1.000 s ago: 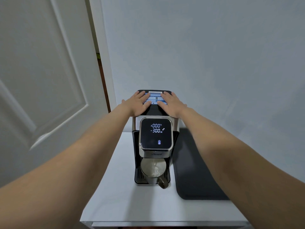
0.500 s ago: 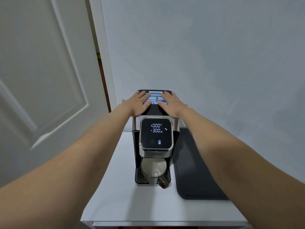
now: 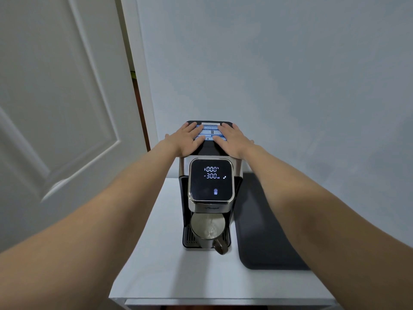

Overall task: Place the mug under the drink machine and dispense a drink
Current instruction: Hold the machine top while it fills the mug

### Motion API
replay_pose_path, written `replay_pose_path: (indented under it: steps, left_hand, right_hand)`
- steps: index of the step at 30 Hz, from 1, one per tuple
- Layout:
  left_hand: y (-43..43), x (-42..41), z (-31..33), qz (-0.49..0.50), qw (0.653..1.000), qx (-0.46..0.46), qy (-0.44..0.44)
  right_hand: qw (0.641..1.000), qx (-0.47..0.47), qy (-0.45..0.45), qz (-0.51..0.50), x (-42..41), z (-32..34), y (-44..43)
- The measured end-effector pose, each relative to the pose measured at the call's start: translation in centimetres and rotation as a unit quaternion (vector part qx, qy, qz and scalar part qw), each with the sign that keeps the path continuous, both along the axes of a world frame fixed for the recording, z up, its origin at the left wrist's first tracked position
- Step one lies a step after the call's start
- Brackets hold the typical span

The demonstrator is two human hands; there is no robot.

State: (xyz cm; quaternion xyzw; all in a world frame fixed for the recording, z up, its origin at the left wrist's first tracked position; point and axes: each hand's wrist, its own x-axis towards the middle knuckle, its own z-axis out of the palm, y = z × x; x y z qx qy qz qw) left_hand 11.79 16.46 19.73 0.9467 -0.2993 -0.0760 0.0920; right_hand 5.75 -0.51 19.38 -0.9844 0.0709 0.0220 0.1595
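Observation:
The drink machine stands on a small white table, its dark screen lit with "000" and "300 ml". Below its spout a grey metal mug sits on the black drip tray, handle pointing toward me and to the right; a thin stream of liquid falls into it. Both hands lie flat on the machine's rear top, on either side of a blue label. My left hand rests palm down with fingers spread and holds nothing. My right hand lies the same way on the other side.
A black mat lies on the white table to the right of the machine. A white panelled door stands open at the left, close to the table. A plain pale wall rises right behind the machine.
Hands and mug have stayed where they were. A small symbol beside the "300" on the screen keeps changing while liquid runs into the mug.

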Motion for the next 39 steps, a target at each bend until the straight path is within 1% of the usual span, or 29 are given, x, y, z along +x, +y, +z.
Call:
replay_pose_path:
  steps: [39]
  left_hand:
    - [-0.04,0.46,-0.33,-0.003,1.0,0.001,-0.003]
  right_hand:
    - [1.0,0.006,-0.001,-0.002,0.06,-0.08,-0.01]
